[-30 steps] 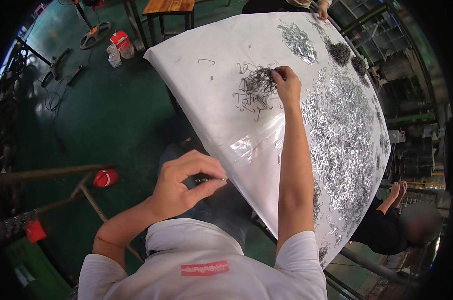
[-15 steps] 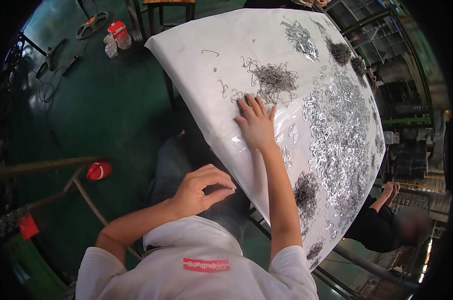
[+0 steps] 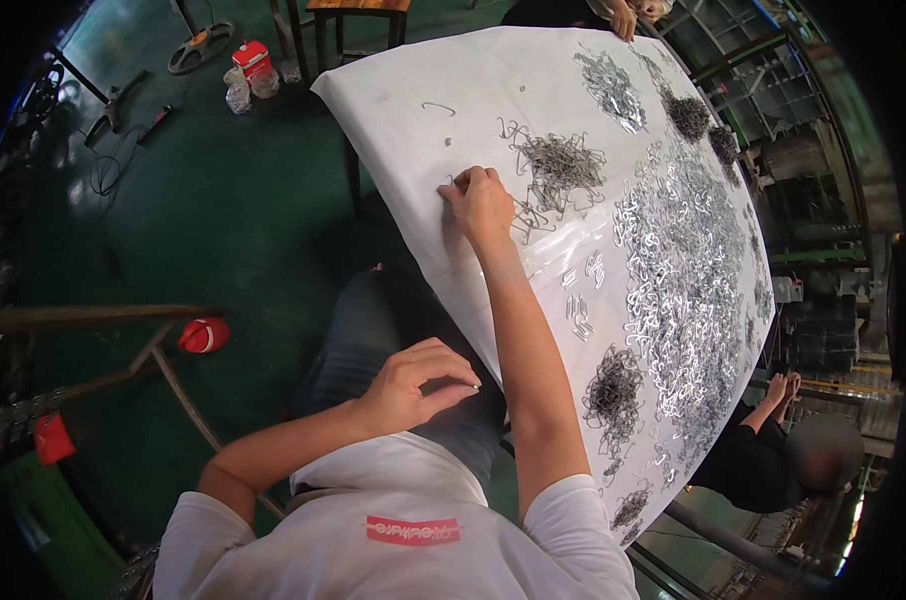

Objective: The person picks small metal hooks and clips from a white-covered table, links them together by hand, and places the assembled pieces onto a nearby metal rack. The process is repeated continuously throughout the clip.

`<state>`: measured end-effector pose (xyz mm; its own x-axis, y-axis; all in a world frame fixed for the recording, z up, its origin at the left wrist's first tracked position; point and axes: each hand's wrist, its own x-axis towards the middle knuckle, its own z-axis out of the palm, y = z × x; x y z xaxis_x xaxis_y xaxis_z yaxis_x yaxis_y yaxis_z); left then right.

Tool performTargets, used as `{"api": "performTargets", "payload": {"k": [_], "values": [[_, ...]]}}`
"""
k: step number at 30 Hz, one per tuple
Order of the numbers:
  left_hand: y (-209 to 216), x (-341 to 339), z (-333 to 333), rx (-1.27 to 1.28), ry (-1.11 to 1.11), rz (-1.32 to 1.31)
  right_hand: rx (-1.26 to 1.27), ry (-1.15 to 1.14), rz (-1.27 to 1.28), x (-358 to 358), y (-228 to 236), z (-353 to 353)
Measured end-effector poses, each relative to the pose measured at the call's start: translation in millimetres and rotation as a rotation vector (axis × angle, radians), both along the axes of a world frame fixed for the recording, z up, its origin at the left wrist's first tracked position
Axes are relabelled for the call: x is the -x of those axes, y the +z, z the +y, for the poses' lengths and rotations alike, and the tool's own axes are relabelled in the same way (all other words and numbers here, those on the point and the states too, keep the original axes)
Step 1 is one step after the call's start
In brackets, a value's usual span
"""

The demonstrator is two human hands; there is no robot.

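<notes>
My left hand (image 3: 413, 385) is held over my lap, off the table edge. Its thumb and fingers are pinched together, and a tiny pale tip shows at the fingertips, too small to name. Reaching over the white-covered table (image 3: 393, 140), my right hand (image 3: 483, 208) has its fingers bent and closed at the near left side, where a bit of thin wire hook (image 3: 450, 180) shows by the fingertips. Just right of that hand lies a tangled pile of dull grey wire hooks (image 3: 563, 165). One loose hook (image 3: 438, 107) lies farther off.
Shiny bent metal hooks (image 3: 678, 300) cover the right part of the table. A dark hook pile (image 3: 613, 390) lies near my right forearm. Another person's hands (image 3: 628, 18) are at the far edge; a person in black (image 3: 748, 455) sits at right. A wooden stool (image 3: 358, 8) stands beyond.
My right hand has moved left from the edge of the grey hook pile, and its spread fingers have closed. The left hand keeps its pinch. Another person's hands have come over the far edge.
</notes>
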<state>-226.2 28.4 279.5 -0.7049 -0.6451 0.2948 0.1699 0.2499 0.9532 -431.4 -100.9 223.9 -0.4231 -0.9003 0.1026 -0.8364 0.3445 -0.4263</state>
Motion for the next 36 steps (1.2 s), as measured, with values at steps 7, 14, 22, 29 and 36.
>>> {"api": "performTargets", "payload": {"k": [7,14,22,29,36], "values": [[-12,1,5,0.042,0.014,-0.016,-0.218,0.092,0.165,40,5,42],[-20,6,17,0.028,0.059,-0.033,0.088,-0.104,-0.442,46,13,115],[-20,12,33,-0.038,0.073,-0.072,0.290,-0.352,-1.071,-15,61,228],[-16,17,46,0.004,0.081,-0.073,0.488,-0.251,-1.305,-55,76,282],[-7,24,56,0.067,0.106,-0.031,0.560,-0.245,-1.330,-72,71,299]]}}
